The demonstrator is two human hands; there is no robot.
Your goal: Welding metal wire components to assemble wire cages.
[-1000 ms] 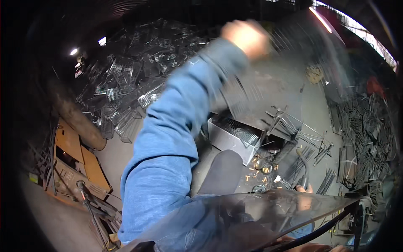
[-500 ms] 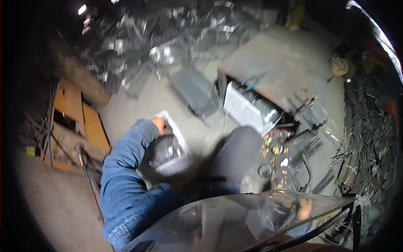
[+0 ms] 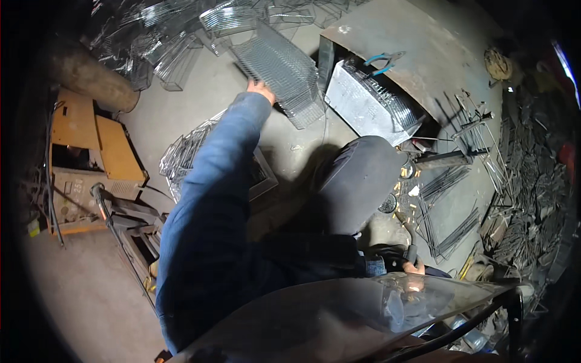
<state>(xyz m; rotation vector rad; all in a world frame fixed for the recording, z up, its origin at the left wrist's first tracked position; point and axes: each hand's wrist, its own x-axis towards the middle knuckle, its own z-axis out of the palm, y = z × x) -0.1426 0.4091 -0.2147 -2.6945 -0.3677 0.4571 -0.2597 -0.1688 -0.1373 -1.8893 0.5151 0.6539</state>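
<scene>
Currently, L hand (image 3: 261, 91) touches edge of 1 mesh basket (image 3: 281, 69) just ahead (can't tell if clamped); R hand (image 3: 414, 266) wraps 1 torch (image 3: 413, 251). 1 pr pliers (image 3: 393, 58) rt of L grip, near edge of plate (image 3: 430, 57); floor (image 3: 203, 91) stretches left.

- Head cam, left one of a side-by-side fisheye pair.
- Looks steeply down past knee (image 3: 363, 181) onto floor (image 3: 290, 142); edges bend, corners black.
- Near: clear visor (image 3: 327, 317) crosses bottom, right hand (image 3: 414, 267) just above it, left hand (image 3: 261, 91) at arm's length.
</scene>
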